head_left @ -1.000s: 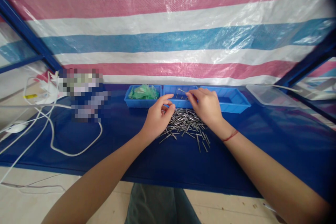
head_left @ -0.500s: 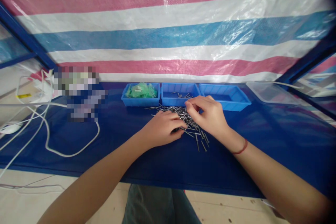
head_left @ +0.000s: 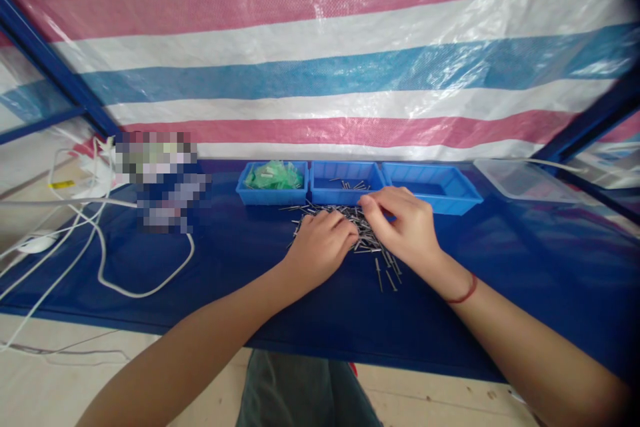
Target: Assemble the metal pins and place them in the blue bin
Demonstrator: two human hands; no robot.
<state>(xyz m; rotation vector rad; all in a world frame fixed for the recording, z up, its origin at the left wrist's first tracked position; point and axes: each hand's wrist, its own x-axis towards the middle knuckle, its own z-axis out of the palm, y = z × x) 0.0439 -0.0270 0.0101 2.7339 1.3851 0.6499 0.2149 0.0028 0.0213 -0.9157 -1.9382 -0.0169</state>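
Hands [head_left: 323, 247] [head_left: 407, 223], two, curl at one pin pile [head_left: 367, 241] by three bins [head_left: 343, 197], grip contents unclear

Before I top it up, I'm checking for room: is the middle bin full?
Not full: only a few scattered pins lie in the middle bin, most of it bare.

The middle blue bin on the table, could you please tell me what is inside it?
A few thin metal pieces lie inside the middle blue bin; anything close behind its front wall is hidden.
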